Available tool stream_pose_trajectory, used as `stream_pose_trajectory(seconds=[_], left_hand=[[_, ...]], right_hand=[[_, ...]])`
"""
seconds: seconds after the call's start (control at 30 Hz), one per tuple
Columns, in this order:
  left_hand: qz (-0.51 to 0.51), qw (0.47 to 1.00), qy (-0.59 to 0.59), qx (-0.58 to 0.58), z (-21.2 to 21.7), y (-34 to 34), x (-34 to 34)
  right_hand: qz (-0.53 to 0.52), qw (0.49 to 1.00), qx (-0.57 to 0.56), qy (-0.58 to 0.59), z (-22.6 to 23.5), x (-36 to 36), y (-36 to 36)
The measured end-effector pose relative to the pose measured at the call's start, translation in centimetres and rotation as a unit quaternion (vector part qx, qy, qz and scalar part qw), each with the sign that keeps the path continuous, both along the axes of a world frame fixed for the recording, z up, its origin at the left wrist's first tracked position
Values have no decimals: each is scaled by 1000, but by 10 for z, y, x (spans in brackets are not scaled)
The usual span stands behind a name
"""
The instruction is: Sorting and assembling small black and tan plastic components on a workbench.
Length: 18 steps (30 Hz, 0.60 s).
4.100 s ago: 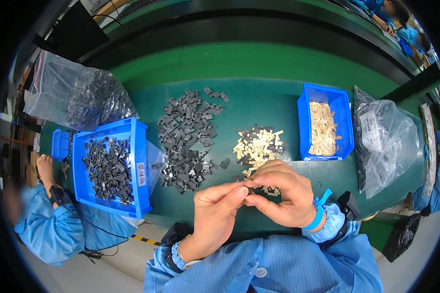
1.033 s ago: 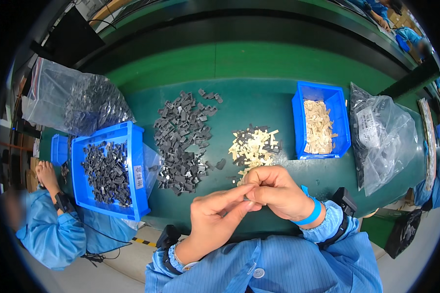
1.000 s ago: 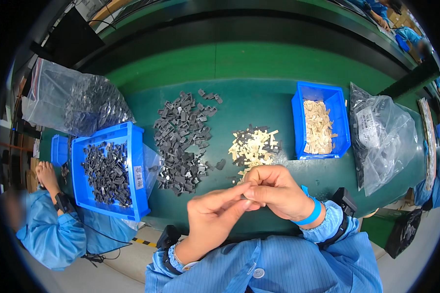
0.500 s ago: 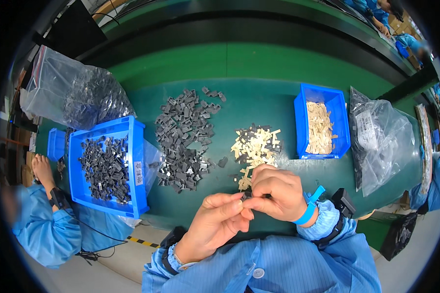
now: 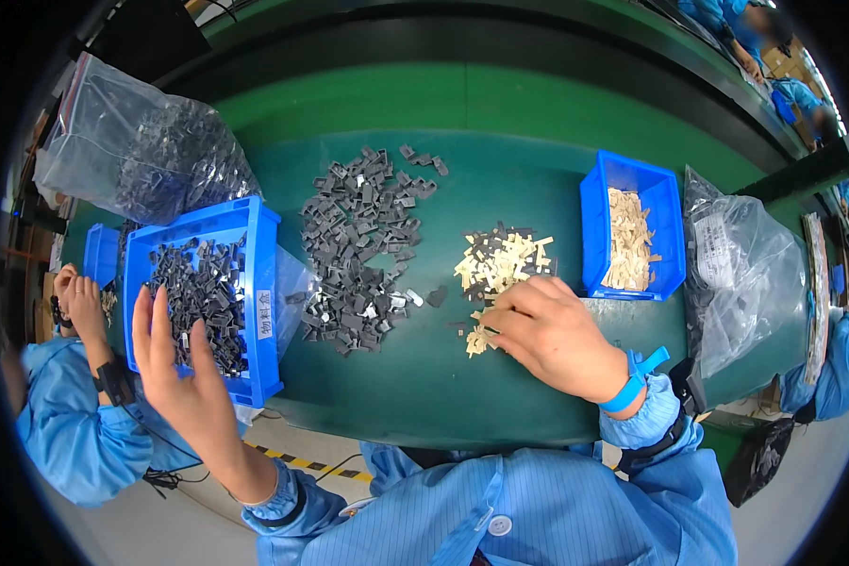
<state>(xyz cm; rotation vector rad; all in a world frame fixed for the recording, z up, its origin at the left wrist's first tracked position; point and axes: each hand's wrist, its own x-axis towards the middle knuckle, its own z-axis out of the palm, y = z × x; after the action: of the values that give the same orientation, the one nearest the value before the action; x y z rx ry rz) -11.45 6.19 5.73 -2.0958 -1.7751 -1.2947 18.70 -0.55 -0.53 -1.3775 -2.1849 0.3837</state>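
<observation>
My left hand (image 5: 191,401) is raised over the near side of a large blue bin (image 5: 267,250), its fingers spread and nothing in them. Small dark grey plastic parts (image 5: 198,311) fill that bin. My right hand (image 5: 566,347) is bent down over a few cream-coloured strips (image 5: 479,341) on the table. Its thumb and fingertips are drawn together there; whatever lies between them is hidden. Just beyond it lies a heap of cream pieces (image 5: 500,267) mixed with dark ones. Left of this heap spreads a bigger pile of dark grey clip-like parts (image 5: 357,226).
At the right stands a smaller blue bin (image 5: 591,226) of beige strips, beside a clear plastic bag (image 5: 750,250). Another bag (image 5: 151,156) with dark parts leans behind the large bin. A co-worker's hand (image 5: 87,307) is near a small blue box (image 5: 101,253) at far left.
My hands, which were together holding a small dark part, have separated. The left moved left over the large bin and opened; the right reached to the cream strips. The dark part is no longer visible.
</observation>
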Motion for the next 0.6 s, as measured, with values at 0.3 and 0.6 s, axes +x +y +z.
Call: stream_pose_trajectory(seconds=[0.3,0.6], left_hand=[[-280,937,-122,-170,-32,-34,76],[-307,773,-389,-396,-64,-51,108]], right_hand=[[42,997,-29,-57,-12,2,7],[31,994,-52,87,-9,14,15]])
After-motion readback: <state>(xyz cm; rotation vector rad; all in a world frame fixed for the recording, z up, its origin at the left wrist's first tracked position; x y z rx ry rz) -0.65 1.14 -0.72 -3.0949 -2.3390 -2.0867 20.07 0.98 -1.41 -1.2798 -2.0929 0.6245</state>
